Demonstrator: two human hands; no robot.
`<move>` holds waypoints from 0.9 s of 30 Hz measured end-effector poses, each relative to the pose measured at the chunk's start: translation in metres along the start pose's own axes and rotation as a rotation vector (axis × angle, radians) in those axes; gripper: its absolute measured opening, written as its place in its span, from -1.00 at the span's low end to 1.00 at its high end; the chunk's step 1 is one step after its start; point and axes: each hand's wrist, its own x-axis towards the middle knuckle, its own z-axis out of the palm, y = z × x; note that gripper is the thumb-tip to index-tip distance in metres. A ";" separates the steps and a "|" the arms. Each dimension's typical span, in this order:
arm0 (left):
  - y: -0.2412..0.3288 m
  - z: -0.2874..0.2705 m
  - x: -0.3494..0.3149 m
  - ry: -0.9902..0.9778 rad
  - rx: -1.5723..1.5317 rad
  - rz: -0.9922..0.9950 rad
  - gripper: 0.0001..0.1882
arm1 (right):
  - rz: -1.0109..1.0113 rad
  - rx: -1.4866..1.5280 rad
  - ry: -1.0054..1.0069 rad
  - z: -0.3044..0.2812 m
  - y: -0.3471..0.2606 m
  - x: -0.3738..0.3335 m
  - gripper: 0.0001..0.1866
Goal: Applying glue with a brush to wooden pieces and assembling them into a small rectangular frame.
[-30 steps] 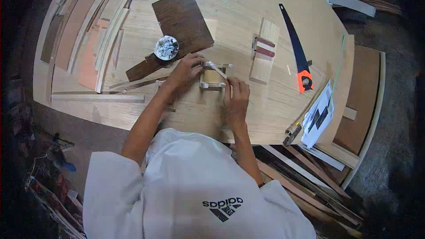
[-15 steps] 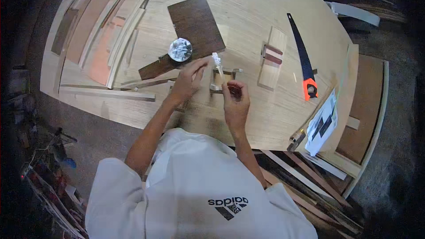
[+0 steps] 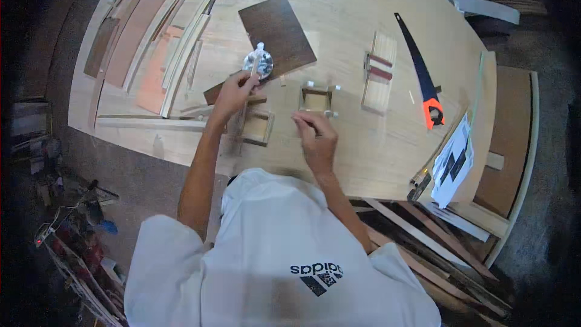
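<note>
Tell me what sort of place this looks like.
Probably a woodworking workshop: an orange-handled handsaw lies on the wooden worktop, long wood strips are laid out at its left, and a small frame sits beyond the right hand.

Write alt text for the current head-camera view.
A person's left hand holds a white-tipped stick by a round container on a wooden table. The right hand is near a small wooden frame with white-dabbed corners; an orange-handled handsaw lies to the right.
</note>
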 end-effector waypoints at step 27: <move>-0.075 0.025 -0.101 0.231 0.559 0.121 -0.58 | 0.214 -0.058 -0.132 0.095 0.088 -0.051 -0.44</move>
